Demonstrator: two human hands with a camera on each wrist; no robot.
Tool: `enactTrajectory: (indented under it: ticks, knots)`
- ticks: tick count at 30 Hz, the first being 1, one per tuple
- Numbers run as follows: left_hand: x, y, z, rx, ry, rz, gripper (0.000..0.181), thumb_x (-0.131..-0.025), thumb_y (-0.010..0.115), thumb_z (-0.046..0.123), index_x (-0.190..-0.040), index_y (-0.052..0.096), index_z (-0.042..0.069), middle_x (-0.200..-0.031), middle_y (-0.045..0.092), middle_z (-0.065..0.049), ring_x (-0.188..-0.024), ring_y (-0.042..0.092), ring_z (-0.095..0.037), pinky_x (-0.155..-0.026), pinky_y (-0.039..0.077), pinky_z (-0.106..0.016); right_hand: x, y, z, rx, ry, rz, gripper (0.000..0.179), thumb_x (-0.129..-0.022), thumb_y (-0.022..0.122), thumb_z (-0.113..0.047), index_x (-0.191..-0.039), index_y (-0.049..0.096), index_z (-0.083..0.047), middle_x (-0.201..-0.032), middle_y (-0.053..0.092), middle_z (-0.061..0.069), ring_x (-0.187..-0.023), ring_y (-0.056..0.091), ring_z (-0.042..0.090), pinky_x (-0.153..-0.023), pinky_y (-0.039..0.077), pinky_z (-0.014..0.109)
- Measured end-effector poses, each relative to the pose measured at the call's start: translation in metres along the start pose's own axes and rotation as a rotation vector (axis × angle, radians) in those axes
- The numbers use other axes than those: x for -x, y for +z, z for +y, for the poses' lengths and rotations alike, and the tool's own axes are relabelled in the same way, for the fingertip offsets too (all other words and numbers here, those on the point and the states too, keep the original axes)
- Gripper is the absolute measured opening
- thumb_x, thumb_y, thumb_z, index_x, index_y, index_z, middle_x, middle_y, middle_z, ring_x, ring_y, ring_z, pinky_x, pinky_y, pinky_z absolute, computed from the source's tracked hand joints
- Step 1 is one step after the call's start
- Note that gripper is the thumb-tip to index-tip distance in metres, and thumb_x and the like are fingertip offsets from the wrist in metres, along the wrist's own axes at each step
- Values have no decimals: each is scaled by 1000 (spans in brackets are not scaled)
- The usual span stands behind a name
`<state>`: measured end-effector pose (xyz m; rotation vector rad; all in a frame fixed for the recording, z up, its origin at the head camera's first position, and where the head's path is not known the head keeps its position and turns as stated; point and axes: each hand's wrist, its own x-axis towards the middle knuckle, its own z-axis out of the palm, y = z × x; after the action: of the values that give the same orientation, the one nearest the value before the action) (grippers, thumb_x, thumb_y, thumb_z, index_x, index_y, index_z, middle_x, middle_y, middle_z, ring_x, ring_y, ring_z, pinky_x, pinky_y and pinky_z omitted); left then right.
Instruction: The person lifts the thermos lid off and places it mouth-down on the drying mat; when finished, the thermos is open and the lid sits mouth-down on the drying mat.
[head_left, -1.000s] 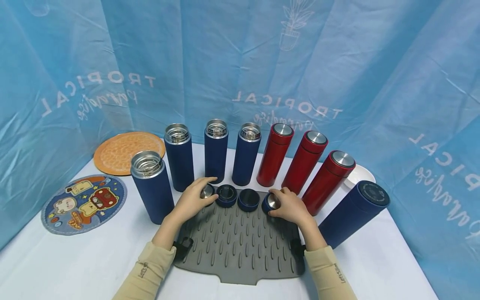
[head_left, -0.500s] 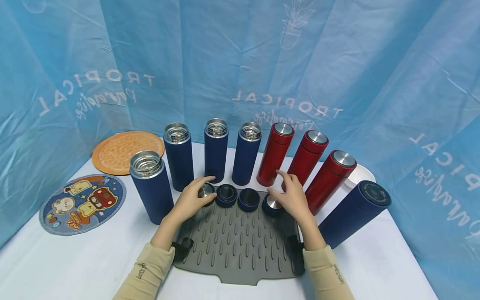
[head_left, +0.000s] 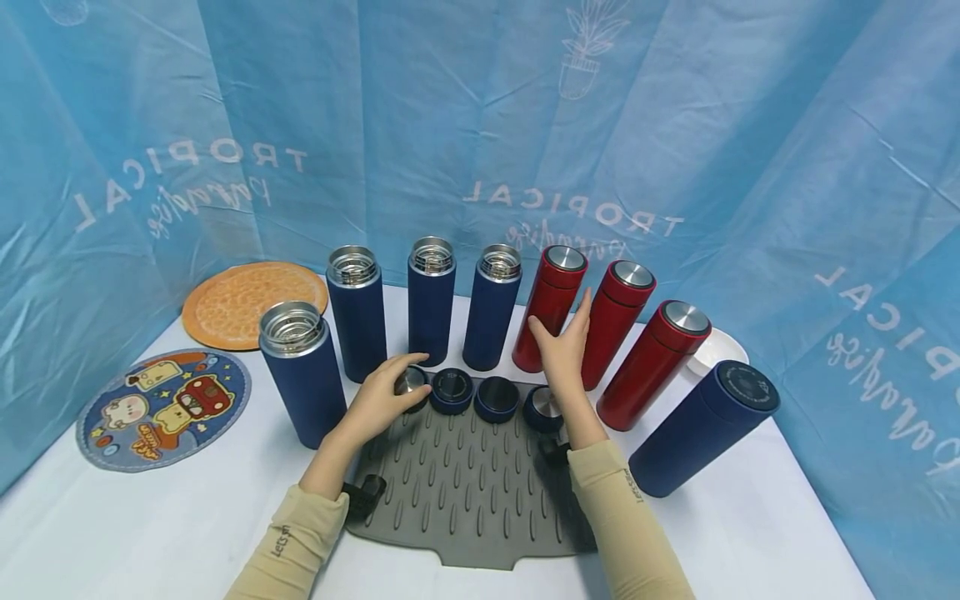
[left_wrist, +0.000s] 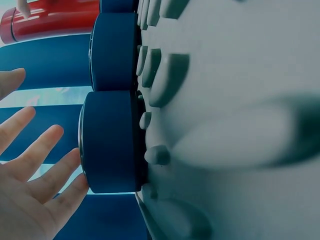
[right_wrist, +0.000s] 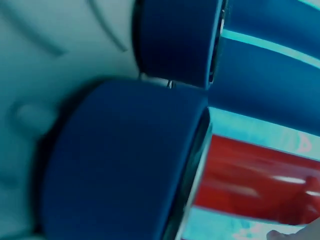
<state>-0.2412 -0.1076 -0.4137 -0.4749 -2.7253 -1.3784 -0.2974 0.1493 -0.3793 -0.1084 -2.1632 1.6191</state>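
My left hand (head_left: 378,396) spreads relaxed fingers above the leftmost navy lid (head_left: 410,380), which has a silver top; in the left wrist view the straight fingertips (left_wrist: 75,156) are right at a lid's (left_wrist: 110,142) top edge. My right hand (head_left: 564,348) reaches up before the leftmost red thermos (head_left: 546,304), thumb and fingers apart, overlapping its right side in the head view. That thermos is upright and capped in silver. Two more lids (head_left: 452,387) with dark tops sit between the hands. A silver-topped lid (head_left: 544,408) stands by my right wrist. All rest on a grey ridged mat (head_left: 465,500).
Several navy thermoses (head_left: 491,312) without lids stand behind and left. Red thermoses (head_left: 618,321) and a capped navy one (head_left: 701,429) stand right. An orange round mat (head_left: 251,304), a cartoon mat (head_left: 165,408) and a white dish (head_left: 718,352) lie farther out.
My right hand has let go of the rightmost lid and moved up and away to the leftmost red thermos. The left hand has stayed over its lid.
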Motion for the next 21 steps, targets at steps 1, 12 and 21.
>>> enactTrajectory:
  ticks: [1, 12, 21]
  knots:
    - [0, 0, 0, 0, -1, -1, 52, -88, 63, 22, -136, 45, 10, -139, 41, -18, -127, 37, -38, -98, 35, -56, -4, 3, 1, -26, 12, 9, 92, -84, 65, -25, -149, 0, -26, -153, 10, 7, -139, 13, 24, -107, 23, 53]
    - [2, -1, -3, 2, 4, 2, 50, -88, 62, 22, -135, 47, 10, -136, 45, -17, -124, 41, -37, -96, 37, -54, -30, 24, 8, -145, 64, 76, 90, -78, 72, -11, -145, 12, -18, -138, 36, 11, -123, 39, 25, -97, 38, 47]
    - [1, -1, -2, 8, 2, 2, 50, -88, 62, 23, -134, 48, 10, -135, 45, -16, -126, 40, -36, -98, 36, -53, -32, 21, 6, -82, 90, 119, 81, -76, 73, -10, -139, 22, -15, -130, 45, 12, -118, 45, 27, -95, 40, 47]
